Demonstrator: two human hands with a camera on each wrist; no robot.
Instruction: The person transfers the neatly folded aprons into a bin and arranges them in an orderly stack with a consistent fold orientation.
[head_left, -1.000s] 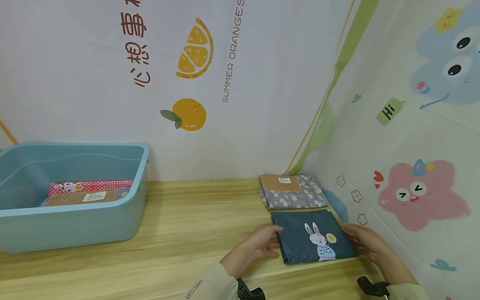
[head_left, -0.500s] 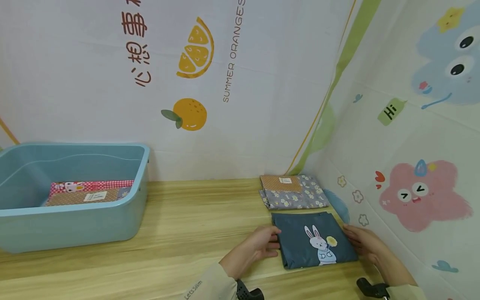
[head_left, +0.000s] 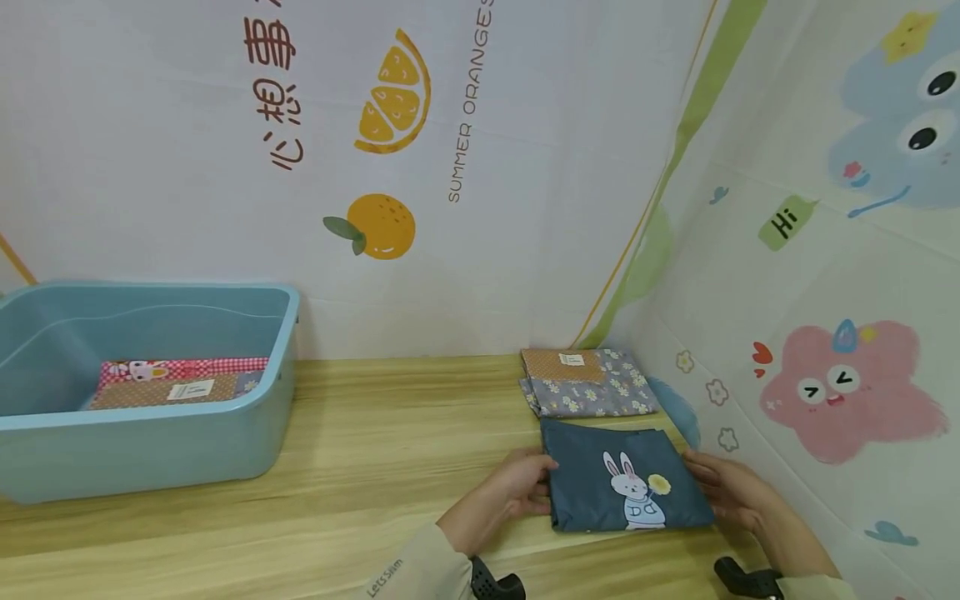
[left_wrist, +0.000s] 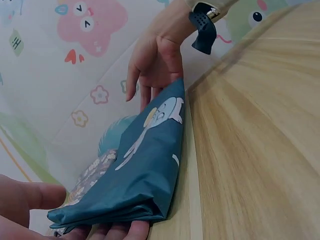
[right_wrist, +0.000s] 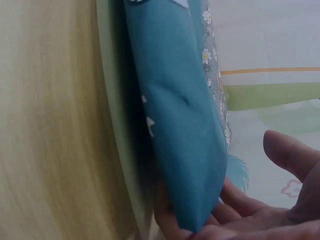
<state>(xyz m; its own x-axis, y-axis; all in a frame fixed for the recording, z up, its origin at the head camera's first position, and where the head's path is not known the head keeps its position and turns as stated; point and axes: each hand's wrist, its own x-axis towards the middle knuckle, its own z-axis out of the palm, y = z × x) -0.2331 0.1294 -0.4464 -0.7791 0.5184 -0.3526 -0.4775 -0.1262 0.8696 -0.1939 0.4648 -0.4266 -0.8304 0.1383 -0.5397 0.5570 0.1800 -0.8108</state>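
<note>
- By the wooden table's (head_left: 375, 467) right edge: a folded, dark teal, rabbit-printed fabric bundle (head_left: 628, 479).
- Left hand (head_left: 522, 483), right hand (head_left: 731, 487): fingers beneath, thumbs apart — nothing clamped.
- With no thumbs pressing, I'd fear the slick-looking folds sliding open.

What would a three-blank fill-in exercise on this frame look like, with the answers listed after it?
The rabbit printed on the dark blue cloth holds a ____ flower.
The hand nearer the blue tub is the person's ____ one.
The green speech bubble reads "____".

Missing words: yellow; left; Hi.
</note>
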